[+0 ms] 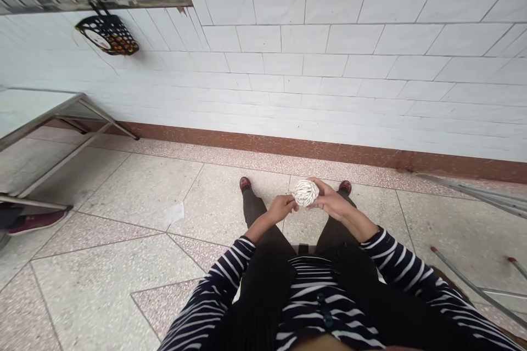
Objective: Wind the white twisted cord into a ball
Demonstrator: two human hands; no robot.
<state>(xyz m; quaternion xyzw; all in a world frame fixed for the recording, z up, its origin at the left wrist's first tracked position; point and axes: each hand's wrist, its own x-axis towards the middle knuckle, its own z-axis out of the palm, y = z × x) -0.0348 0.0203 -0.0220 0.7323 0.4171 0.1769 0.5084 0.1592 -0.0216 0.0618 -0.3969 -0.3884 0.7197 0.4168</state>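
Note:
A round bundle of white twisted cord (306, 193), its strands running in curves with thin dark lines between them, is held in front of my lap. My right hand (329, 201) wraps around its right side, thumb and fingers curved about the edge. At its left edge, the fingers of my left hand (283, 207) are pinched together against the cord. Whether they grip a loose strand or the edge of the bundle is too small to tell.
A white-topped metal table (39, 103) stands at the left, with another person's dark red shoe (39, 223) below it. A black net bag (107, 34) hangs from the window bars. Metal legs (473, 277) stand at the right. A paper scrap (175, 213) lies on the floor.

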